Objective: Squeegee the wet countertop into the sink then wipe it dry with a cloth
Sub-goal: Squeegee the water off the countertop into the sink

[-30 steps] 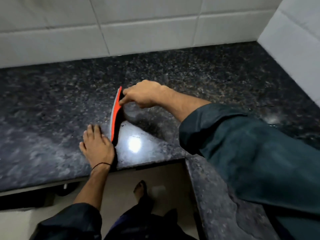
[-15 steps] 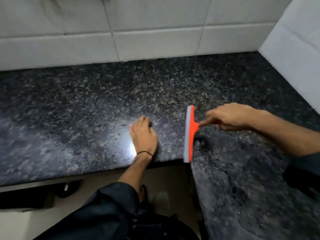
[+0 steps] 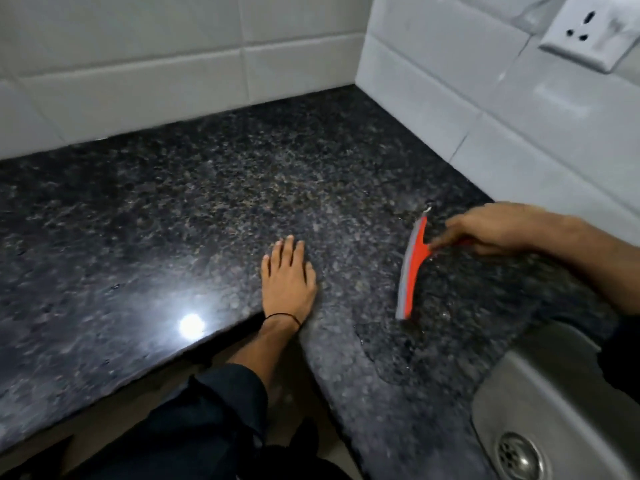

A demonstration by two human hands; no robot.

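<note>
A dark speckled granite countertop (image 3: 194,209) runs in an L shape along white tiled walls. My right hand (image 3: 485,232) grips the handle of an orange squeegee (image 3: 412,268) with a grey blade, which stands on edge on the counter's right leg. A film of water (image 3: 408,348) lies on the stone between the blade and the steel sink (image 3: 540,393) at the lower right. My left hand (image 3: 287,278) rests flat, fingers apart, on the counter near its inner corner edge. No cloth is in view.
The sink's drain (image 3: 517,455) shows at the bottom right. A white wall socket (image 3: 588,29) sits on the right wall above the counter. A light reflects off the stone (image 3: 190,323) near the front edge. My legs and the floor lie below the counter's edge.
My right hand has drawn the squeegee rightward across the counter, from beside my left hand towards the sink. The view has swung right, bringing the sink and socket into sight.
</note>
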